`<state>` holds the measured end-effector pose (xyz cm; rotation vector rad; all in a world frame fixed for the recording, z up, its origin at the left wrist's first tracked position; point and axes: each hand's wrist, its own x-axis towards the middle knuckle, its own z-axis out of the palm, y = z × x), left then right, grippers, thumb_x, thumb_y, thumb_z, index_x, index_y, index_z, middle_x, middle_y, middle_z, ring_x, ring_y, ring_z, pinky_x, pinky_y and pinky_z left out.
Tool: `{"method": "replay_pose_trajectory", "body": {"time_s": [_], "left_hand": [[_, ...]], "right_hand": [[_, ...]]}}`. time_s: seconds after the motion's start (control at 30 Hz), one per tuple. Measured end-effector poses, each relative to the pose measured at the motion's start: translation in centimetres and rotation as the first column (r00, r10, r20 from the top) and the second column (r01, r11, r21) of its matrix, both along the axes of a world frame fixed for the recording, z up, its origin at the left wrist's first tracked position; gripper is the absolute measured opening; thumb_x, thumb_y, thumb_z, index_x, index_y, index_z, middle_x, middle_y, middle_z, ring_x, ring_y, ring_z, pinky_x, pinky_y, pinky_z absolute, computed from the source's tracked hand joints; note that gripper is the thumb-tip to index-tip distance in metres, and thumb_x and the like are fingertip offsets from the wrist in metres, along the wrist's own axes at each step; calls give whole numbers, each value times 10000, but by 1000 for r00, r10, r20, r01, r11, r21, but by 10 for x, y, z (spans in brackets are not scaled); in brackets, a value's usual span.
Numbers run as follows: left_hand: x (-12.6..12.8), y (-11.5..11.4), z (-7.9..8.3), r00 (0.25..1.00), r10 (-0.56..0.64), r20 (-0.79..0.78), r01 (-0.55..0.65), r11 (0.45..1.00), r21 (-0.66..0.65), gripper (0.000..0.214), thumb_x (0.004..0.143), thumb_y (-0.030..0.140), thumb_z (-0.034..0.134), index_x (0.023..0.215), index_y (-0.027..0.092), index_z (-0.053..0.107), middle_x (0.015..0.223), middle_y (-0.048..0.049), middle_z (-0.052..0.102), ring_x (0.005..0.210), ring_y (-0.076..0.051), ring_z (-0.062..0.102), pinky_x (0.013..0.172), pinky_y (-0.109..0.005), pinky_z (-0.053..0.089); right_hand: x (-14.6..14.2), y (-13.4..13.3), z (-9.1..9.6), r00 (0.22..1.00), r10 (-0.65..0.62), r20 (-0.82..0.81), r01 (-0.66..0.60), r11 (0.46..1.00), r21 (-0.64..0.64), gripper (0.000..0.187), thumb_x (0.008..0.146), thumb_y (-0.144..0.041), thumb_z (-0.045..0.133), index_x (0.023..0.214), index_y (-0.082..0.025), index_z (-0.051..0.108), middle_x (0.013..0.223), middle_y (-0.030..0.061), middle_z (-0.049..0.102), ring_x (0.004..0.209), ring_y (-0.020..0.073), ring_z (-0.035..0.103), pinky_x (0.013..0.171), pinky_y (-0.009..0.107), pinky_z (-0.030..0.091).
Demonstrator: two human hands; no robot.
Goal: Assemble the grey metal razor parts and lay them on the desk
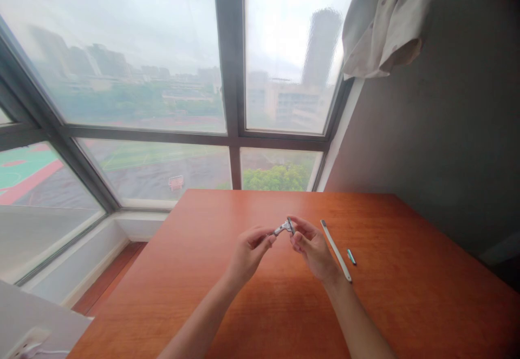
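Both of my hands hover above the middle of an orange-brown wooden table [252, 326]. Between them is a small silver metal piece [284, 227], perhaps a razor head or clip. My left hand [249, 250] pinches its left end with thumb and forefinger. My right hand [311, 245] pinches its right end, fingers curled. Just right of my right hand a long thin white handle-like stick [335, 249] lies on the table. A small green and white cap-like piece [351, 256] lies beside it.
A grey wall [439, 131] runs along the table's right side. A large window [162, 77] with dark frames stands behind the table. A pale cloth [382, 23] hangs at the top right. A white socket strip [24, 343] is at the bottom left.
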<state>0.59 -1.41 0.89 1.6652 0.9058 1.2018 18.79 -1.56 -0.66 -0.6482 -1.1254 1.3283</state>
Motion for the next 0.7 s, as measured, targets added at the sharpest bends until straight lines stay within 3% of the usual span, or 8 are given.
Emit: {"method": "replay_pose_trajectory", "body": {"time_s": [0.7], "left_hand": [[-2,1,0,999,-27,29,28,999,-36,238,823,352,618,883,149,726,691,-29,546,639,-138,488,566,-221,396]], "right_hand": [[-1,-2,0,998,-2,59,5,999,-48,517,721,-467,730,1155,-202,639,659,-11,502,520,79,363,466,219,280]]}}
